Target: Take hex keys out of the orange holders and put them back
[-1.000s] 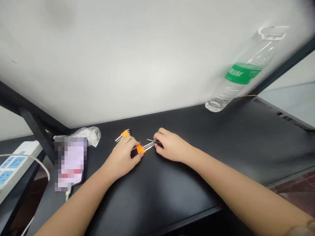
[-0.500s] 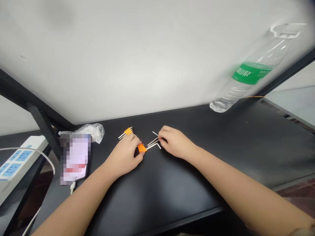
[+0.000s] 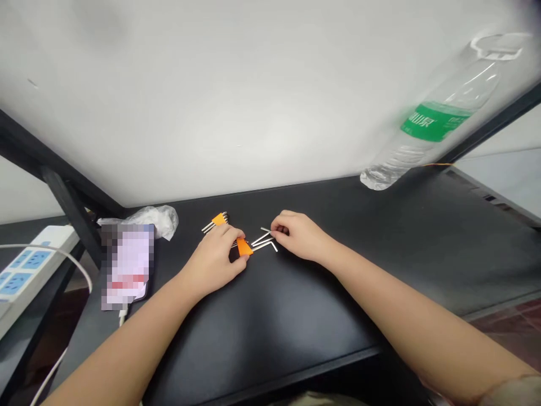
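Orange plastic marks the holder (image 3: 244,247) at the frame's centre, pressed to the black surface (image 3: 296,327) by the left hand (image 3: 213,260), fingers closed round it. The right hand (image 3: 298,237) pinches the bent ends of the hex keys (image 3: 261,242). Bracing the holder flat and working one key straight along its slot seems wisest.

Just one head-worn cam here, sitting above and behind the forearms and looking forward and down across the black tabletop (image 3: 296,338) toward the white wall (image 3: 211,113). It's pretty close in, so the left hand (image 3: 213,262) and right hand (image 3: 302,237) land around mid-frame. The wide lens bends the edges, so the water bottle (image 3: 435,118) at upper right leans hard.
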Tool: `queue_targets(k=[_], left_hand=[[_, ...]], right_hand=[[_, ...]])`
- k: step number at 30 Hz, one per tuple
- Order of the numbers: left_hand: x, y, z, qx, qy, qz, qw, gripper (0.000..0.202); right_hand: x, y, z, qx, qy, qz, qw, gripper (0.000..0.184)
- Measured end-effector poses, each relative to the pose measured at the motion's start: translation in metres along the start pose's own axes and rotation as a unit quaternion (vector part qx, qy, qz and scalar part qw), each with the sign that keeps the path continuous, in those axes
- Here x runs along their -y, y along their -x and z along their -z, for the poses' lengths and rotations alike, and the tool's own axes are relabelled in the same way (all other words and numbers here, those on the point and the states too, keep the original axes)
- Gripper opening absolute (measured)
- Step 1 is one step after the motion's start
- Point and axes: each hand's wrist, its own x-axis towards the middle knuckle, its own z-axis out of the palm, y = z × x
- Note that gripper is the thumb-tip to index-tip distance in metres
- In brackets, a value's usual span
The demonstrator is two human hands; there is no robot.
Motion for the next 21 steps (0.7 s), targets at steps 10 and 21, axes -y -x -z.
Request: queue_targets(k=[10, 21], left_hand=[[-0.001, 0.0, 0.001, 0.0, -0.001, -0.001, 1.0, 0.029], [0.0, 0.001, 0.001, -0.005, 0.006, -0.016, 1.0, 0.028]], right_hand=[[0.005, 0.005, 0.01, 0.025, -0.022, 0.023, 0.999, 0.014], [-0.007, 0.003, 0.022, 0.061, 0.026, -0.01, 0.998, 0.01]])
